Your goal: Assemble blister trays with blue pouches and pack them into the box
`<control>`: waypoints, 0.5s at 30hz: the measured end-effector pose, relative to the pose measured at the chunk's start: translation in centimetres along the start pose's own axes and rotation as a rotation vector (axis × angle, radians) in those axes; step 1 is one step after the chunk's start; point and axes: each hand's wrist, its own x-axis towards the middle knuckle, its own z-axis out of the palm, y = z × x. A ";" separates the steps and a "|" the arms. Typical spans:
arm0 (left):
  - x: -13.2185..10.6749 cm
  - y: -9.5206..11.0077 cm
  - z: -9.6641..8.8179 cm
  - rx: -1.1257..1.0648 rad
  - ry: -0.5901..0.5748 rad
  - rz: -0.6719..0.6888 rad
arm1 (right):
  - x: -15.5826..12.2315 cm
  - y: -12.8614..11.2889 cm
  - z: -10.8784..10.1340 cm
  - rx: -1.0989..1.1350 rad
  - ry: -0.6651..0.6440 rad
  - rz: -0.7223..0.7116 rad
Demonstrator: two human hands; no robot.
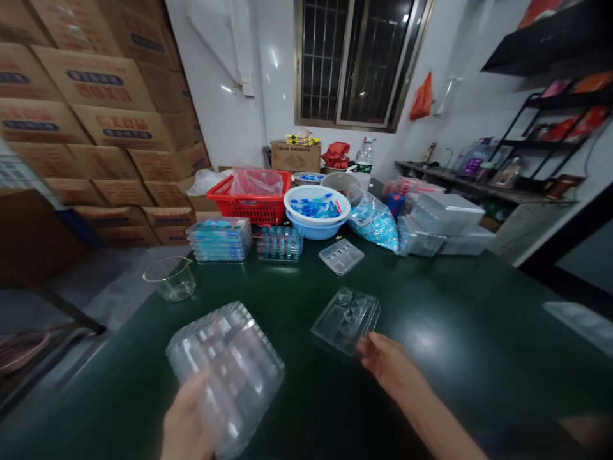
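**Item 1:** left hand (184, 418), closed around the near edge of a stack of clear plastic blister trays (228, 377), which is held tilted over the near left of the dark green tabletop (479, 383).

**Item 2:** right hand (390, 364), open with fingers extended, touching the near right corner of a single clear blister tray (345, 321) that lies on the tabletop right of the stack.

**Handling, judged:** both are light, thin and fairly stiff, though likely to crack or dent under a hard squeeze. The slick surfaces may let stacked trays slide apart, so the flat outer rims look the safest hold, with the stack supported from both sides.

**Item 3:** clear beaker (170, 279), at the far left edge of the tabletop.

**Item 4:** 1 empty clear tray (341, 257), farther out at center.

**Item 5:** stacked trays of blue parts (219, 239), with 1 shorter stack (279, 243) just right of them.

**Item 6:** white bowl (316, 199) of blue parts, nested in a blue bowl (306, 230).

**Item 7:** clear bag of blue parts (374, 223), right of the bowls.

**Item 8:** red plastic basket (251, 207), behind the bowls.

**Item 9:** cardboard cartons (96, 115), stacked along the far left wall.
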 end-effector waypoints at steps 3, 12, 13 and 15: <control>-0.3 -0.2 0.5 0.028 0.027 0.005 | -2.0 -0.7 -1.0 -0.090 -0.034 0.138; -2.3 -1.9 3.2 -0.049 -0.132 -0.134 | -3.1 -1.3 -1.6 -1.459 -0.116 -0.803; -2.3 -2.1 3.2 -0.058 -0.125 -0.154 | -2.2 -0.9 -1.0 -1.519 -0.164 -0.870; -2.4 -2.4 2.7 -0.061 -0.112 -0.188 | -0.1 -0.2 0.7 -1.588 -0.238 -0.936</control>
